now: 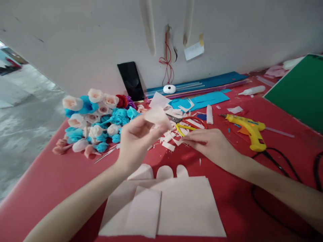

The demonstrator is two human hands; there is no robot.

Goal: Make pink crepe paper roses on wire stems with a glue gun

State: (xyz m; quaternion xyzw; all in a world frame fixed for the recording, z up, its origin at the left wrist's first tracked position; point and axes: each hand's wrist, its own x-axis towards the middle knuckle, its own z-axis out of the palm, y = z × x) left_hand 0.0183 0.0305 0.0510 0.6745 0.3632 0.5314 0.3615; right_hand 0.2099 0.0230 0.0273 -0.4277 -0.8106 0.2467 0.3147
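At nine o'clock on the red table (37, 181) lies a heap of paper flowers (96, 121), blue, white and pink, with a thin metal rod (106, 154) just beside it. The left hand (136, 141) is raised above the table, its fingers pinched on a pale pink petal piece (157, 117). At six o'clock, flat pink paper sheets (176, 208) lie with rounded petal shapes cut along their far edge. The right hand (214, 144) rests low on the table, fingers stretched flat towards paper scraps (169, 141), grasping nothing that I can see. Scissors (186, 122) lie at twelve o'clock. A yellow glue gun (252, 131) sits at two o'clock, a green board (300, 90) beyond it.
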